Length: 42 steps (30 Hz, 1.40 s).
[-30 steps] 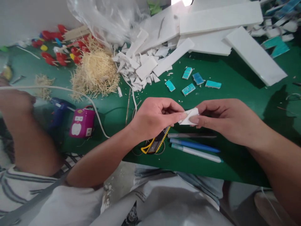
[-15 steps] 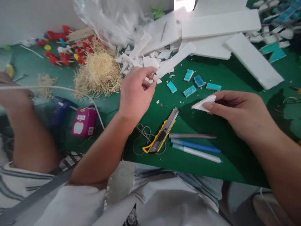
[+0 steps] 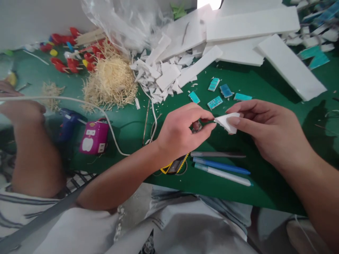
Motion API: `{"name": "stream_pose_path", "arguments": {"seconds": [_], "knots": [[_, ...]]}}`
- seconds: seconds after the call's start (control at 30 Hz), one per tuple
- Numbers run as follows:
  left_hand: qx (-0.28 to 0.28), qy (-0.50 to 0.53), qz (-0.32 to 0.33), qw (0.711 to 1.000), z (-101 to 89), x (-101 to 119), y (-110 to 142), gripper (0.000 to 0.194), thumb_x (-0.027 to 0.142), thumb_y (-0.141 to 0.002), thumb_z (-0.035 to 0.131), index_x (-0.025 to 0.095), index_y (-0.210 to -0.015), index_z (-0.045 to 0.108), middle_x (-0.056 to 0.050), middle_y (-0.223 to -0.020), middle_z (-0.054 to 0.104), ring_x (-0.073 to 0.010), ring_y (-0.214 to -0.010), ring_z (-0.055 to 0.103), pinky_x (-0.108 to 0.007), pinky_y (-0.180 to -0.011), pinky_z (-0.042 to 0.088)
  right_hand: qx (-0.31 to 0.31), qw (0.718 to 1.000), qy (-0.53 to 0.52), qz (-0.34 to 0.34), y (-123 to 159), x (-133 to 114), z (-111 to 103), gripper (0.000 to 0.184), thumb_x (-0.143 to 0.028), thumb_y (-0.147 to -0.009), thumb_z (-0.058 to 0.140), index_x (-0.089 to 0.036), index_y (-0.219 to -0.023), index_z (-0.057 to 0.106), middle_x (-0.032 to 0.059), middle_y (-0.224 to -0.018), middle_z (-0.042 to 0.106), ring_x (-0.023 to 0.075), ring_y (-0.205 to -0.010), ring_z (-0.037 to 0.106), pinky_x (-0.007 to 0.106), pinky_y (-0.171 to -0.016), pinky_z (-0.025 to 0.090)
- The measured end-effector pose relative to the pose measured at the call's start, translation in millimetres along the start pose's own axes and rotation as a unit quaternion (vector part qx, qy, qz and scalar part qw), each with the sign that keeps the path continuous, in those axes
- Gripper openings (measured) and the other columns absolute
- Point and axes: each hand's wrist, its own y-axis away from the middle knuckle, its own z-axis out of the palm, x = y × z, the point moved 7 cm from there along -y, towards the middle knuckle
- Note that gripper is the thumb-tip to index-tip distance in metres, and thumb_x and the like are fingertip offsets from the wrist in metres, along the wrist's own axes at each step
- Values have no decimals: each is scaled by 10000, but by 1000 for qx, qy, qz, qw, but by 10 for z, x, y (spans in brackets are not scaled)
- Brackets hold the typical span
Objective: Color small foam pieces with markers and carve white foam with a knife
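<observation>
A small triangular piece of white foam (image 3: 227, 122) is pinched between the thumb and fingers of my right hand (image 3: 270, 128). My left hand (image 3: 185, 128) meets its pointed tip with thumb and forefinger. Beneath my left hand lies a yellow box cutter (image 3: 176, 165); its blade end is hidden. Three pens, one grey, one blue (image 3: 222, 165) and one white (image 3: 225, 174), lie near the table's front edge. Just beyond my hands are several small teal-painted foam pieces (image 3: 215, 102).
White foam scraps (image 3: 164, 76) and long foam strips (image 3: 251, 24) cover the back. To the left are a straw nest (image 3: 113, 79), red pieces on sticks (image 3: 72, 65), a magenta power adapter (image 3: 94, 137), a blue glue gun (image 3: 66, 123) and a white cord. Another person's arm (image 3: 34, 148) rests at far left.
My left hand has moved from the foam scraps, right and nearer, to the tip of the triangular foam piece. It now covers part of the box cutter. My right hand still holds the piece.
</observation>
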Motion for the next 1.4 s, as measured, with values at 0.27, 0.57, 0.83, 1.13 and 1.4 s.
{"name": "stream_pose_path", "arguments": {"seconds": [0.27, 0.57, 0.83, 1.13, 1.4], "knots": [[7, 54, -30, 998, 5, -28, -16, 98, 146, -957, 725, 182, -882, 776, 1, -829, 761, -91, -696, 634, -205, -672, 514, -3, 1000, 19, -7, 6, -7, -7, 285, -421, -692, 981, -251, -813, 788, -2, -753, 725, 142, -639, 664, 297, -589, 581], [6, 13, 21, 1000, -16, 26, -11, 180, 94, -955, 646, 187, -823, 724, 1, -766, 713, -107, -711, 647, -225, -669, 503, -6, 1000, 3, 15, 20, -47, 54, 333, -380, -604, 1011, -223, -774, 771, -24, -669, 713, 121, -585, 644, 258, -542, 543], [33, -291, 146, 945, 12, 206, 35, 181, 113, -858, 589, 231, -724, 620, -24, -756, 678, -179, -675, 589, -356, -627, 383, 5, 999, 27, 19, 55, -71, 78, 252, -304, -603, 959, -213, -719, 754, -20, -637, 697, 109, -537, 612, 242, -484, 500], [8, -242, 76, 967, -181, 89, -31, 388, 362, -1080, 579, 251, -709, 600, -25, -706, 661, -165, -616, 572, -365, -589, 394, 119, 992, 24, -32, 24, -85, -181, 183, -239, -635, 902, -218, -750, 762, 4, -688, 709, 135, -595, 634, 306, -579, 551], [-127, 3, 13, 992, -385, 1008, 93, 167, 296, -987, 737, 311, -821, 743, 2, -702, 710, -160, -593, 621, -337, -547, 543, 130, 990, 21, -47, 3, -51, -219, 165, -214, -659, 877, -223, -770, 756, -12, -678, 686, 126, -596, 627, 290, -576, 530]]}}
